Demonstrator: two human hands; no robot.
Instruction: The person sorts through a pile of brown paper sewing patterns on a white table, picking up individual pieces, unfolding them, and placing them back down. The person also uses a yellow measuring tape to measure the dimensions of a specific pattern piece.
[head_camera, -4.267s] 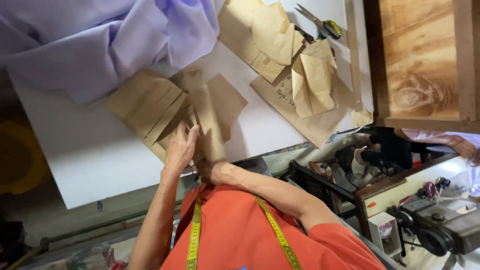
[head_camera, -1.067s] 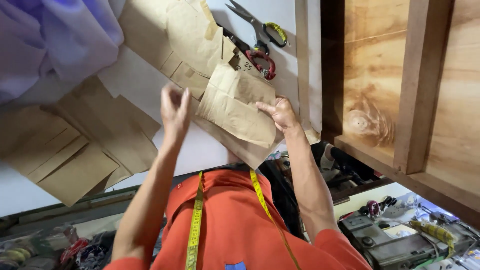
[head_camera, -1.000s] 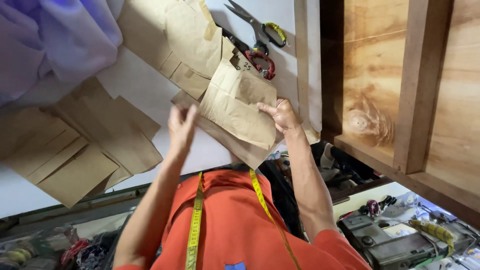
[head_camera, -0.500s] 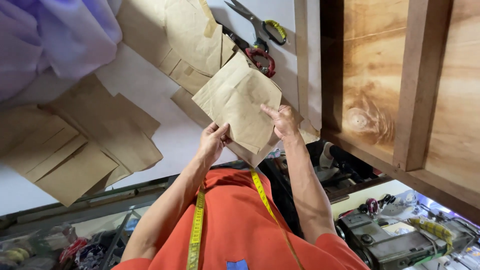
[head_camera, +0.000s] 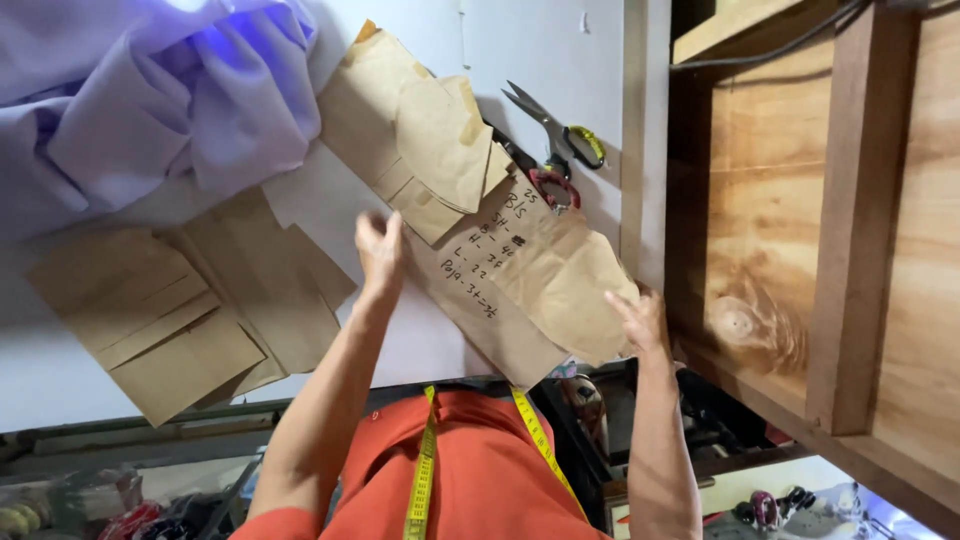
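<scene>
Both hands at the brown paper pattern pieces on the white table (head_camera: 300, 205).

Our left hand (head_camera: 380, 255) hovers with fingers loosely curled, just left of the large handwritten pattern piece (head_camera: 500, 275). Our right hand (head_camera: 640, 320) lies on that piece's right end, fingers spread flat on a rounded sheet (head_camera: 580, 290). Beyond the fingers sit a pile of smaller pieces (head_camera: 420, 140) and scissors (head_camera: 555, 140); left of the left fingers lie more folded pieces (head_camera: 190, 310) and lilac cloth (head_camera: 140, 100).
</scene>
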